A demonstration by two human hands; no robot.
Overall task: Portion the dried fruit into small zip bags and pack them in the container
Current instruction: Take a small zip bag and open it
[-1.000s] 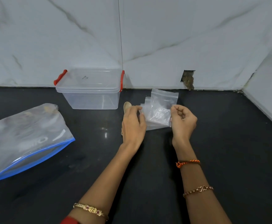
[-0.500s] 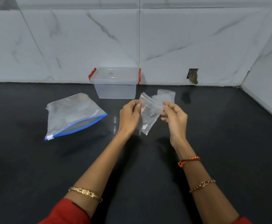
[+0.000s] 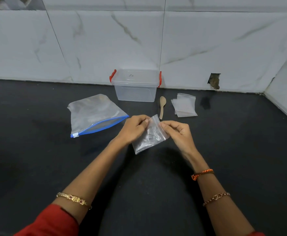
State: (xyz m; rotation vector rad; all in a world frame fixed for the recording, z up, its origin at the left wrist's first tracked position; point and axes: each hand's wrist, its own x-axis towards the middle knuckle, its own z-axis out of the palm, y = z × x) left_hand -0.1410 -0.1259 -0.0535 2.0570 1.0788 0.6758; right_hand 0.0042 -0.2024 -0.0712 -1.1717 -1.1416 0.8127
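Seen from the head-worn camera, a person held one small zip bag [image 3: 148,136] above a black counter [image 3: 241,159], the left hand [image 3: 133,129] and right hand [image 3: 177,133] each pinching its top edge between fingertips and thumb. The bag looked empty and apparently still sealed, so the step in hand seemed to be opening the first pouch. Behind the hands lay a wooden spoon [image 3: 162,106], a stack of spare small bags [image 3: 184,105] and the lidded clear container [image 3: 136,86] with red clips. The large blue-zipped bag of dried fruit [image 3: 94,114] rested to the left. Next, the mouth needed pulling apart, then fruit spooned in.
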